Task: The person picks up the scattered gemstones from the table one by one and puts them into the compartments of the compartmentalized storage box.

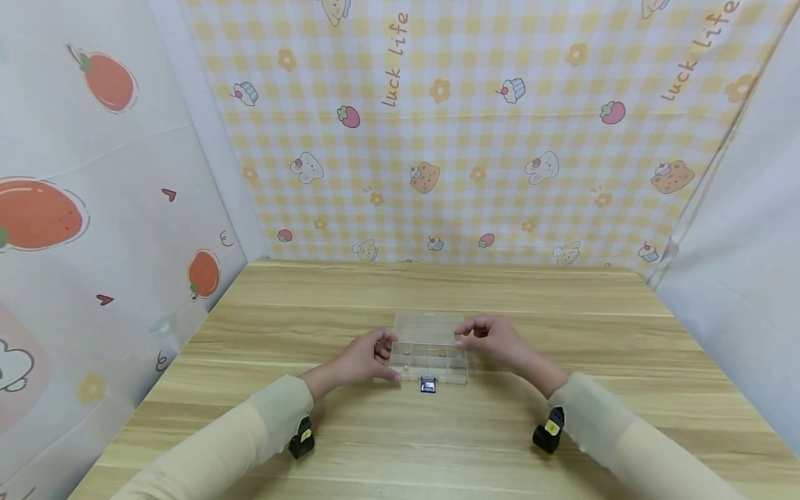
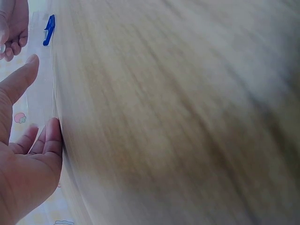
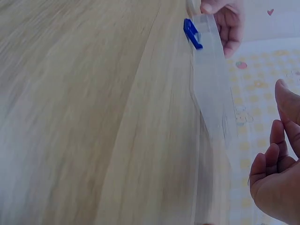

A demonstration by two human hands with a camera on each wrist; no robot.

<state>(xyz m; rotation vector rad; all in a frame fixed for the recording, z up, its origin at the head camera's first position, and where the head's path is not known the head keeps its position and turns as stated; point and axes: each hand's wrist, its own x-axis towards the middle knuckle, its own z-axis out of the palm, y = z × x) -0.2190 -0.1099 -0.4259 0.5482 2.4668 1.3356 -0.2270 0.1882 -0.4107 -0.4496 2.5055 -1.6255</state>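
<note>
A clear plastic compartment box [image 1: 459, 373] lies on the table with its lid [image 1: 425, 326] raised at the back. Its blue latch [image 1: 428, 385] hangs down at the front; several small bits sit inside. At the box's left end, my left hand [image 1: 365, 357] rests with the thumb at the front corner and relaxed fingers along the side. My right hand [image 1: 494, 340] is at the right edge, by the lid, thumb and index finger together. Between those fingertips a small whitish round piece [image 2: 2, 48] shows in the left wrist view, its kind too small to tell.
The wood-grain table [image 1: 425, 444] extends around the box. A yellow checked cloth [image 1: 462, 146] hangs behind it, and a white printed cloth [image 1: 156, 153] at the left. Black wrist cameras are strapped over both cream sleeves [image 1: 250, 420].
</note>
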